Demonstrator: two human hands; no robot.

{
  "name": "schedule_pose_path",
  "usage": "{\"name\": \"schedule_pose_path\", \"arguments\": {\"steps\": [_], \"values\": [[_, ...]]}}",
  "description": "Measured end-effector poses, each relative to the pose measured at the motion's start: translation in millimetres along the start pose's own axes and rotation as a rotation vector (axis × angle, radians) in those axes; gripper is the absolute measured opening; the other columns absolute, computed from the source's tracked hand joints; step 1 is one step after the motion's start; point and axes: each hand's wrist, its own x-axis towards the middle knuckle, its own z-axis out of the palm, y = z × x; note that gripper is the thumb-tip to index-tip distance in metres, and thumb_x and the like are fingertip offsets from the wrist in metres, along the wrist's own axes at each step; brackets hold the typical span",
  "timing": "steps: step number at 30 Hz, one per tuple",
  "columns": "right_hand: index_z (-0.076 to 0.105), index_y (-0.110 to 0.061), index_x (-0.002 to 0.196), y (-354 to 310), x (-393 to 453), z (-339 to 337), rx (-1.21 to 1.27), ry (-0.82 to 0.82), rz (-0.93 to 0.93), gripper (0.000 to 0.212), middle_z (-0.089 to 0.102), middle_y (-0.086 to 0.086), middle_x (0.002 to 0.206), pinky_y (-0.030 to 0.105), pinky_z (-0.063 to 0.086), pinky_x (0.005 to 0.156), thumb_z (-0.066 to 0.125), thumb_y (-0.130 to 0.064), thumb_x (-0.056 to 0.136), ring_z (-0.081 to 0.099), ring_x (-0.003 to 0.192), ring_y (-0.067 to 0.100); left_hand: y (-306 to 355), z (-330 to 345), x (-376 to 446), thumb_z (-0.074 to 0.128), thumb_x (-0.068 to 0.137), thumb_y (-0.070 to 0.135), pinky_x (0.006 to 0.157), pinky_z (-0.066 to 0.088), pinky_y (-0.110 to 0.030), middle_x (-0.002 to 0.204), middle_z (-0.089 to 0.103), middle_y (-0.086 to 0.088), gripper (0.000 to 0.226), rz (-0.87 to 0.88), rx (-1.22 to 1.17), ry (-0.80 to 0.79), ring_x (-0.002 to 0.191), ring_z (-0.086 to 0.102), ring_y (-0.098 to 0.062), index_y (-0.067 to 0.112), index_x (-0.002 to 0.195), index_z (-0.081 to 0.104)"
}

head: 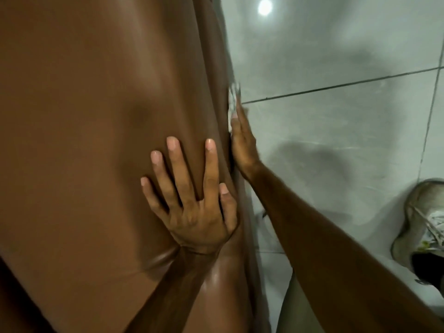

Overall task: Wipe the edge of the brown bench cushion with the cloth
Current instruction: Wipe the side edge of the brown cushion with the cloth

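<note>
The glossy brown bench cushion (91,116) fills the left two thirds of the head view, its right edge running top to bottom. My left hand (192,200) lies flat on the cushion's top near that edge, fingers spread, holding nothing. My right hand (241,143) presses flat against the cushion's side edge. A pale cloth (232,102) sits between its fingers and the edge; only a blurred strip of it shows past the fingertips.
A pale grey tiled floor (336,56) with dark grout lines lies right of the bench. A worn light sneaker (425,224) sits on the floor at the right border. A ceiling light reflects on the tiles at the top.
</note>
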Motion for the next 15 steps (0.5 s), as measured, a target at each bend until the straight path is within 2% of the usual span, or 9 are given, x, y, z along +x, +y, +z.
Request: {"name": "schedule_pose_path", "arguments": {"steps": [2, 3, 5, 6, 7, 10, 11, 13, 15], "values": [[0.029, -0.027, 0.167, 35, -46, -12, 0.097, 0.04, 0.228, 0.052, 0.037, -0.006, 0.172, 0.034, 0.019, 0.135, 0.037, -0.035, 0.116, 0.03, 0.164, 0.02, -1, -2, -2, 0.04, 0.103, 0.035, 0.137, 0.016, -0.057, 0.182, 0.012, -0.012, 0.066, -0.009, -0.001, -0.003, 0.169, 0.016, -0.035, 0.026, 0.168, 0.043], [0.029, -0.031, 0.166, 51, -78, -17, 0.116, 0.037, 0.253, 0.054, 0.037, -0.012, 0.169, 0.037, 0.019, 0.136, 0.039, -0.039, 0.114, 0.029, 0.165, 0.018, -1, -3, -3, 0.04, 0.103, 0.035, 0.137, 0.016, -0.057, 0.183, 0.011, -0.011, 0.066, -0.01, 0.005, -0.014, 0.169, 0.016, -0.035, 0.025, 0.168, 0.043], [0.027, -0.036, 0.167, 52, -124, -21, 0.061, -0.07, 0.178, 0.059, 0.032, -0.016, 0.174, 0.045, 0.02, 0.137, 0.038, -0.047, 0.11, 0.026, 0.165, 0.012, -1, -3, 0, 0.04, 0.103, 0.036, 0.137, 0.015, -0.058, 0.184, 0.01, -0.011, 0.066, 0.002, 0.002, -0.021, 0.169, 0.015, -0.035, 0.025, 0.168, 0.043], [0.025, -0.037, 0.169, 42, -126, -20, 0.022, -0.1, 0.134, 0.058, 0.029, -0.014, 0.176, 0.045, 0.022, 0.137, 0.036, -0.044, 0.112, 0.026, 0.165, 0.009, -1, -3, 1, 0.04, 0.103, 0.035, 0.137, 0.015, -0.058, 0.184, 0.011, -0.011, 0.066, 0.005, 0.003, -0.021, 0.169, 0.015, -0.035, 0.025, 0.168, 0.044], [0.023, -0.035, 0.169, 28, -111, -19, 0.003, -0.118, 0.067, 0.056, 0.028, -0.011, 0.178, 0.041, 0.023, 0.137, 0.035, -0.038, 0.115, 0.026, 0.165, 0.007, -1, -2, 3, 0.04, 0.103, 0.035, 0.137, 0.015, -0.057, 0.184, 0.011, -0.011, 0.066, 0.008, 0.005, -0.017, 0.169, 0.015, -0.035, 0.025, 0.168, 0.044], [0.023, -0.024, 0.17, -15, -39, -3, -0.068, -0.098, -0.112, 0.054, 0.025, -0.001, 0.18, 0.012, 0.015, 0.13, 0.033, -0.028, 0.117, 0.023, 0.166, 0.012, -2, 1, 2, 0.039, 0.102, 0.035, 0.138, 0.012, -0.056, 0.182, 0.012, -0.012, 0.067, 0.023, 0.028, -0.006, 0.169, 0.015, -0.033, 0.026, 0.168, 0.043], [0.025, -0.023, 0.17, -12, -23, 0, -0.067, -0.07, -0.101, 0.054, 0.026, -0.001, 0.179, 0.012, 0.014, 0.131, 0.033, -0.029, 0.117, 0.023, 0.166, 0.012, -3, 3, 1, 0.038, 0.102, 0.035, 0.138, 0.013, -0.055, 0.181, 0.014, -0.013, 0.067, 0.023, 0.028, -0.008, 0.169, 0.015, -0.033, 0.026, 0.168, 0.042], [0.029, -0.023, 0.169, 20, -28, -3, 0.038, -0.026, 0.02, 0.055, 0.03, -0.004, 0.177, 0.034, 0.016, 0.138, 0.036, -0.035, 0.116, 0.026, 0.165, 0.012, -1, 2, 1, 0.037, 0.103, 0.035, 0.137, 0.015, -0.056, 0.179, 0.017, -0.015, 0.066, 0.006, 0.007, -0.02, 0.169, 0.015, -0.031, 0.025, 0.168, 0.042], [0.03, -0.027, 0.168, 64, -86, -19, 0.221, -0.079, 0.179, 0.072, 0.031, -0.005, 0.176, 0.048, 0.015, 0.138, 0.04, -0.064, 0.107, 0.025, 0.165, 0.013, -1, 0, 1, 0.036, 0.104, 0.034, 0.135, 0.018, -0.058, 0.178, 0.019, -0.016, 0.066, 0.004, 0.018, -0.022, 0.17, 0.014, -0.03, 0.025, 0.169, 0.042]]}}
